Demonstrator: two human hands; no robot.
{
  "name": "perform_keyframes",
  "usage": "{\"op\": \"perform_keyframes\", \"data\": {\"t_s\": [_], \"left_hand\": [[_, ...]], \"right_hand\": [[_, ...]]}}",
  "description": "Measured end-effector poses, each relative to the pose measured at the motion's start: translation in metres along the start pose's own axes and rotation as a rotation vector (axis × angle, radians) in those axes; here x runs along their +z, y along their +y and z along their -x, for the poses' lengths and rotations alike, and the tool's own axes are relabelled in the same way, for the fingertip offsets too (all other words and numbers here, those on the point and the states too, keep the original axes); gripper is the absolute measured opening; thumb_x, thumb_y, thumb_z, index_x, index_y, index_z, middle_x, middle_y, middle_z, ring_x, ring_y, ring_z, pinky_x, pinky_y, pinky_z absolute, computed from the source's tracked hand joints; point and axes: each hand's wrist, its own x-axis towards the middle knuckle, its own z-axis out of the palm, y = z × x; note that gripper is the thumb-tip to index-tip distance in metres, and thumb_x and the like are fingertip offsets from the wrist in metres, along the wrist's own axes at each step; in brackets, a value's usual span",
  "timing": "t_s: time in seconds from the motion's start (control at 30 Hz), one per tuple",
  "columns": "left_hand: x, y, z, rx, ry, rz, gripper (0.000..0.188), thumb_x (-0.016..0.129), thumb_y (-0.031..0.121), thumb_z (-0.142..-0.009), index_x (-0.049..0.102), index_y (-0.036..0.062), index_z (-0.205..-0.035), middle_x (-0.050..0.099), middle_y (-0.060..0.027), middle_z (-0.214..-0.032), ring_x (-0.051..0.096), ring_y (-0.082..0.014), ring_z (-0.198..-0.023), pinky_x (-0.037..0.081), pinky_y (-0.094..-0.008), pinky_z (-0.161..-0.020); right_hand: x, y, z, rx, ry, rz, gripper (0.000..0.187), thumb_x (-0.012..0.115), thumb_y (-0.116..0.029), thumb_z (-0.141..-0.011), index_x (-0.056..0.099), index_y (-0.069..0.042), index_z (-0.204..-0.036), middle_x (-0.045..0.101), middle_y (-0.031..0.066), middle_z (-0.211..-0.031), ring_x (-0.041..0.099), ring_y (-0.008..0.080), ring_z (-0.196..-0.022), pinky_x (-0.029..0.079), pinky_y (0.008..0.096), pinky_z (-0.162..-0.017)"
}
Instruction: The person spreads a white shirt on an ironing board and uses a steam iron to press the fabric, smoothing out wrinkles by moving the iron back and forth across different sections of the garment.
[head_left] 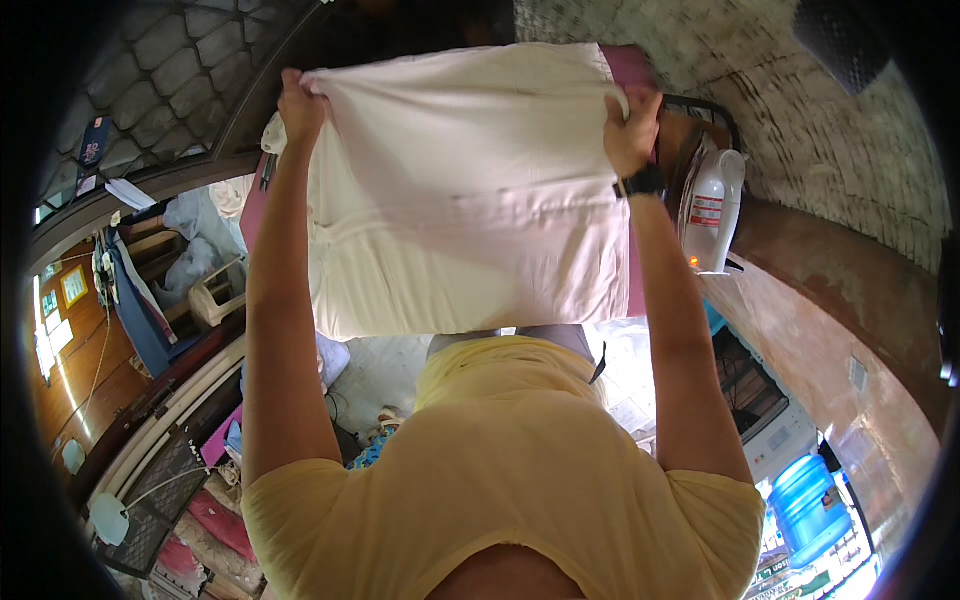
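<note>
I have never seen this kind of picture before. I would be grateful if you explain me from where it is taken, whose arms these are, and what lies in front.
There is no machine here: a person works with two bare hands. The camera sits on the person's head and looks down through a very wide lens, so straight edges bend and the corners go dark. The big yellow shape below is their own shirt; left in the picture is their left.

In front, a cream cloth lies spread over a board with a pinkish-purple cover. The left hand pinches the cloth's far left corner. The right hand, with a dark watch on its wrist, is by the far right edge; its grip is unclear. Beyond that side stands a white iron.
</note>
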Motion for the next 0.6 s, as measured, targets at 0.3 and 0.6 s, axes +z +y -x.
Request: {"op": "perform_keyframes", "data": {"t_s": [0.3, 0.6], "left_hand": [[0.034, 0.030, -0.033, 0.356, 0.063, -0.002, 0.038, 0.068, 0.002, -0.083, 0.052, 0.0028, -0.117, 0.057, -0.0198, -0.116, 0.056, -0.0376, -0.110, 0.047, -0.0433, -0.090], [-0.110, -0.073, 0.223, -0.055, 0.256, -0.055, 0.030, 0.065, 0.007, -0.089, 0.056, -0.0007, -0.116, 0.056, -0.0201, -0.112, 0.056, -0.0379, -0.100, 0.046, -0.0453, -0.085]], "right_hand": [[0.042, 0.035, -0.105, -0.209, 0.133, 0.038, 0.033, 0.072, -0.021, -0.083, 0.057, -0.003, -0.105, 0.062, 0.0151, -0.107, 0.058, 0.0391, -0.104, 0.046, 0.0450, -0.089], [-0.135, 0.011, 0.130, 0.090, -0.534, 0.303, 0.030, 0.070, -0.031, -0.086, 0.059, -0.004, -0.090, 0.062, 0.0168, -0.083, 0.059, 0.0362, -0.083, 0.046, 0.0479, -0.075]]}}
